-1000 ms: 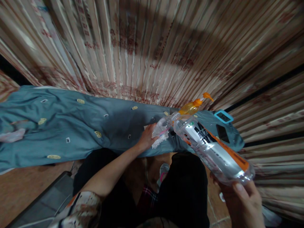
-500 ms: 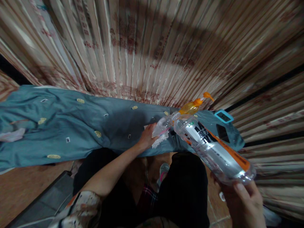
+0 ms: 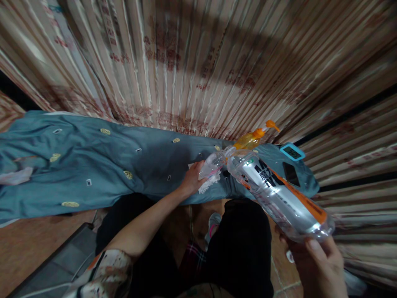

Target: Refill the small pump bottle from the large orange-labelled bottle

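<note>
My right hand [image 3: 322,260] grips the bottom end of a large clear plastic bottle [image 3: 288,203] with a silver and orange label. The bottle is tilted, its neck end pointing up and left in view. My left hand [image 3: 194,180] is closed around a smaller clear plastic bottle [image 3: 212,163]. The two neck ends meet or overlap; I cannot tell whether they touch, nor whether liquid passes between them. White lacy material [image 3: 209,184] shows beneath the small bottle, by my left fingers. Just behind the necks is an orange pump bottle [image 3: 248,140] with yellow liquid.
A blue-green patterned cloth [image 3: 155,161] covers the long narrow surface. At its right end lie a blue-framed digital clock [image 3: 292,152] and a dark phone [image 3: 290,174]. Pale tissue [image 3: 17,177] lies far left. A pleated curtain [image 3: 186,74] hangs behind.
</note>
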`<action>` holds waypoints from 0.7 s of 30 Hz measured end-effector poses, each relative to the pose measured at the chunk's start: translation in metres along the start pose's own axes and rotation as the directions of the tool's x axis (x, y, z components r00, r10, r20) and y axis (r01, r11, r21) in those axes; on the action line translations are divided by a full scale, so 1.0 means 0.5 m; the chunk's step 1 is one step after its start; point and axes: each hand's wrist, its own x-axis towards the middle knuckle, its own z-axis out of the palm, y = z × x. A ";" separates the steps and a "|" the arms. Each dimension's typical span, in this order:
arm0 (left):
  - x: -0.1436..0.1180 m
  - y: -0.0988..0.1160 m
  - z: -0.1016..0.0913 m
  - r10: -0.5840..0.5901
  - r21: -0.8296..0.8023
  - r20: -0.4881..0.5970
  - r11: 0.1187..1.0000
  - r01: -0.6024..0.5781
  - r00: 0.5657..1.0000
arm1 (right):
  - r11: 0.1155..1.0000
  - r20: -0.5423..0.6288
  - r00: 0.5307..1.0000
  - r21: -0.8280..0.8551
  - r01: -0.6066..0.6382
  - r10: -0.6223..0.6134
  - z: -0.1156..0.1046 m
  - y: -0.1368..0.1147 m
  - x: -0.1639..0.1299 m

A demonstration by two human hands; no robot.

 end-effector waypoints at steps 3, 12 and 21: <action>-0.001 0.000 0.000 0.009 0.002 -0.013 1.000 -0.009 1.000 | 1.000 -0.010 1.000 0.007 -0.002 0.002 0.000 0.000 0.002; 0.001 0.001 0.000 -0.005 0.002 -0.005 1.000 0.005 1.000 | 1.000 -0.009 1.000 0.018 -0.011 0.011 0.001 0.000 0.002; -0.001 -0.002 0.002 0.015 0.001 -0.011 1.000 -0.015 1.000 | 1.000 -0.023 1.000 -0.004 -0.005 0.005 -0.012 0.015 0.006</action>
